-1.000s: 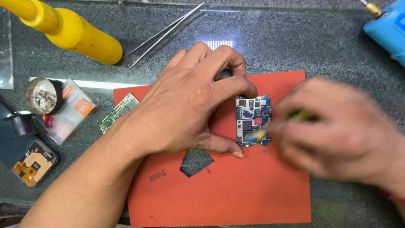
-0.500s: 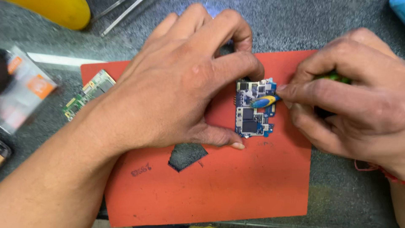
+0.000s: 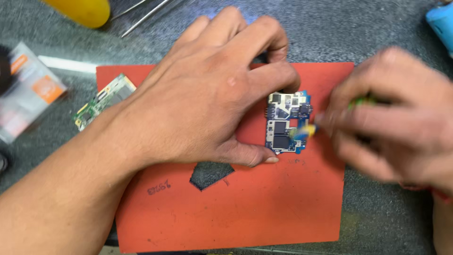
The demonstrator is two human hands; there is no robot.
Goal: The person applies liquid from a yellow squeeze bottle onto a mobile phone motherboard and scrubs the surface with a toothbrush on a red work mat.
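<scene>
A small blue circuit board (image 3: 287,123) lies on an orange mat (image 3: 255,208). My left hand (image 3: 207,99) presses down on the mat, with forefinger and thumb pinning the board's left edge. My right hand (image 3: 396,123), blurred by motion, grips a small tool with a yellow-blue tip (image 3: 306,131) and a green part showing between the fingers. The tip touches the board's right edge.
A green circuit board (image 3: 101,103) lies at the mat's left edge. A clear packet with orange print (image 3: 28,89) sits far left. A yellow handle (image 3: 85,9) and metal tweezers (image 3: 141,12) lie at the top. A blue object (image 3: 441,23) is at the top right. The mat has a cut-out hole (image 3: 210,174).
The view has shifted closer and lower. My right hand came in from the right with the tool to the board, then drew slightly to the right and lower. My left hand stays on the board.
</scene>
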